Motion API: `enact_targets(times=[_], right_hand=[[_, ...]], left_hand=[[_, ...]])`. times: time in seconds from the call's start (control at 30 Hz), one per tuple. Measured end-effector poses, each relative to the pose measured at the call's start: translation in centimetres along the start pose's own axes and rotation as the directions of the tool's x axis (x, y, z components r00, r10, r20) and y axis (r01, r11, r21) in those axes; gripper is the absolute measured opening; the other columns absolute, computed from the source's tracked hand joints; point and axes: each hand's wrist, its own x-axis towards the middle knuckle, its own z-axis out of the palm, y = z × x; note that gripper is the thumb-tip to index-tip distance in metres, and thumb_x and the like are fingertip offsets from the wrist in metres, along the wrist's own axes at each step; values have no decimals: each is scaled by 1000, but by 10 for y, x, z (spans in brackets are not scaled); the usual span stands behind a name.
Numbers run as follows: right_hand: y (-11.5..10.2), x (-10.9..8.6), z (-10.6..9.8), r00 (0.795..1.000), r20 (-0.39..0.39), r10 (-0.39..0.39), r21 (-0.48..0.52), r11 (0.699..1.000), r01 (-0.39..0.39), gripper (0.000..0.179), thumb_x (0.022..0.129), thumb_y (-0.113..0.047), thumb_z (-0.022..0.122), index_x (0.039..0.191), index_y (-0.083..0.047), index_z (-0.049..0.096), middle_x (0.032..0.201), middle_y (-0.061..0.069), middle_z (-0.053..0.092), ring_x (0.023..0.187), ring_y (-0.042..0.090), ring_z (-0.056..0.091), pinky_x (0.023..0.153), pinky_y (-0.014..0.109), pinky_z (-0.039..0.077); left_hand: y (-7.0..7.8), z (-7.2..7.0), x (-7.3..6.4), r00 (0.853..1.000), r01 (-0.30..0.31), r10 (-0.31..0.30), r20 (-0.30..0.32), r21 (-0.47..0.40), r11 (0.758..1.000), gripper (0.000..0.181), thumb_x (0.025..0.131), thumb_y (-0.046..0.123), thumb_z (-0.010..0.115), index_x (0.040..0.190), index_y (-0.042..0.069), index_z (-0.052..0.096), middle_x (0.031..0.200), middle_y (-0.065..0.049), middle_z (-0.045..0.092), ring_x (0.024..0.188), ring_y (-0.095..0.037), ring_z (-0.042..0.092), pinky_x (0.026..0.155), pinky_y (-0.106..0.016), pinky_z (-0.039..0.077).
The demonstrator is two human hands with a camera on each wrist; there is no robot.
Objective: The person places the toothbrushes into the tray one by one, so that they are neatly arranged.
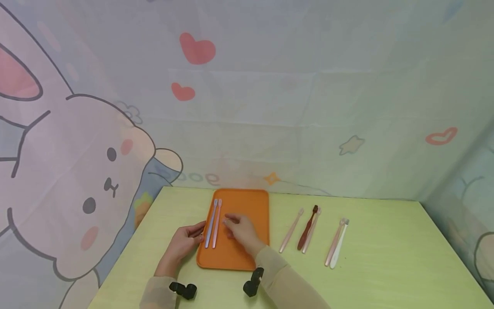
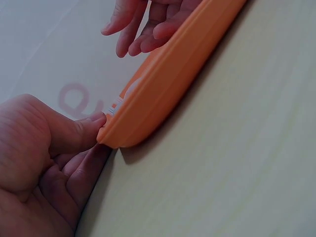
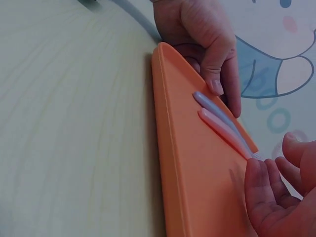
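Note:
An orange tray [image 1: 252, 204] lies on the table, with a blue toothbrush [image 1: 210, 225] and a pink toothbrush [image 1: 217, 225] side by side along its left part, bristle heads at the far end. My left hand [image 1: 183, 242] pinches the tray's left rim, thumb on top and fingers below, as the left wrist view also shows. Over the tray, just right of the pink toothbrush, is my right hand [image 1: 242, 231], its fingers loosely bent and holding nothing. In the right wrist view, the fingertips [image 3: 254, 170] of that hand overlap the pink toothbrush's head end.
Right of the tray on the yellow-green table [image 1: 386, 257] lie a pale pink toothbrush [image 1: 290, 231], a dark red toothbrush [image 1: 306, 231] beside another pink one [image 1: 313, 229], and a pink toothbrush [image 1: 333, 244] against a white one [image 1: 338, 249]. A printed cloth [image 1: 289, 107] hangs behind.

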Motion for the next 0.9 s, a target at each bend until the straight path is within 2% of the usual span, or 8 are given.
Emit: enact_targets(times=[0.37,0.5,0.63,0.77,0.9], right_hand=[[-8,0,-11,999,-18,-39,18,999,39,41,105,-12,70,139,10,65,110,15,74,80,22,67,67,32,61],[-15,-3,-17,998,-30,-47,-11,999,46,41,105,-12,69,139,10,65,115,15,73,91,27,69,73,36,63],[-20,-3,-27,995,-54,-81,-54,995,78,39,105,-12,69,139,9,66,123,18,73,104,28,71,80,37,64],[-25,-3,-40,990,-78,-118,-83,990,112,38,105,-12,69,138,8,67,125,20,72,102,22,69,80,35,63],[-29,-6,-56,989,-81,-120,-105,988,111,38,104,-13,70,138,5,68,125,19,73,101,21,70,83,38,63]], left_hand=[[1,0,1,1000,-8,8,-1,3,1000,51,96,-9,67,147,-5,61,142,-24,64,139,-37,58,113,-43,48],[0,0,1,1000,-12,12,1,10,1000,51,97,-9,67,147,-5,60,142,-24,65,139,-37,57,114,-43,48],[0,-1,1,1000,-11,11,2,16,1000,52,97,-8,67,148,-5,61,142,-23,65,139,-36,57,114,-43,48],[0,-1,0,1000,-16,16,7,16,1000,52,96,-8,68,147,-6,60,142,-25,64,139,-37,57,113,-43,49],[-1,-1,0,1000,-21,21,15,-4,1000,52,96,-9,67,148,-7,59,143,-26,62,139,-39,57,111,-40,51]])
